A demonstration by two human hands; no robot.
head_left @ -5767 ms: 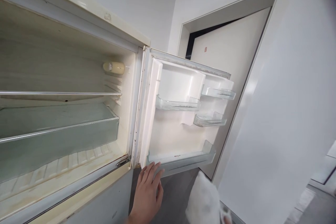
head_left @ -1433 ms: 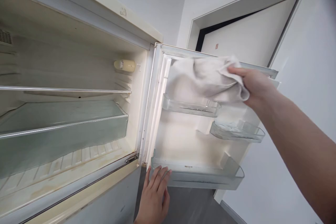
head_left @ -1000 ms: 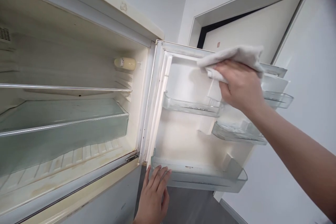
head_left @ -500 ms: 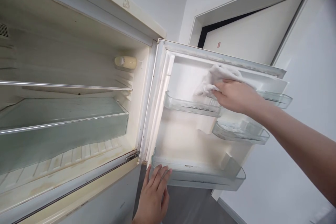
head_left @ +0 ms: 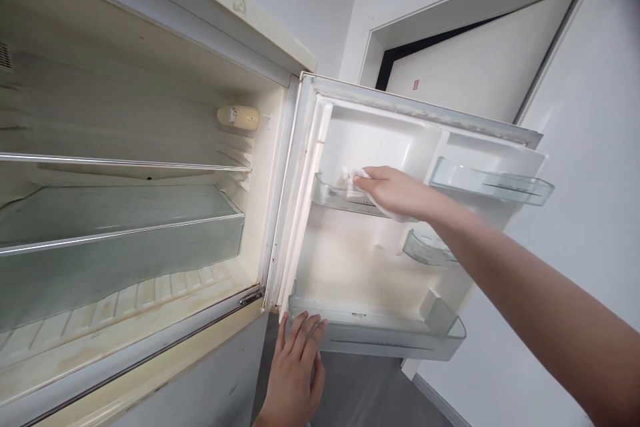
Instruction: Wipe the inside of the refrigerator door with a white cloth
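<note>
The fridge door (head_left: 360, 247) stands open, with clear bins on its inner side. My right hand (head_left: 395, 192) is closed on a white cloth (head_left: 356, 180), mostly hidden under the fingers, at the upper left door bin (head_left: 327, 195). Part of the cloth hangs below my hand, in front of that bin. At the door's lower hinge-side corner, my left hand (head_left: 295, 367) rests its outstretched fingers against the lower door bin (head_left: 390, 340). That hand is open, with its thumb apart.
On the left, the fridge compartment (head_left: 125, 100) has a glass shelf (head_left: 125, 161) and a greenish drawer (head_left: 130, 253). A cream lamp cover (head_left: 239, 118) is on its side wall. Two smaller bins, upper (head_left: 493, 183) and middle (head_left: 425, 250), are on the door's right. Behind stands a doorway (head_left: 465, 60).
My right hand has moved left and slightly down with the cloth, from the door's upper panel to the upper left bin. My left hand stays at the lower bin.
</note>
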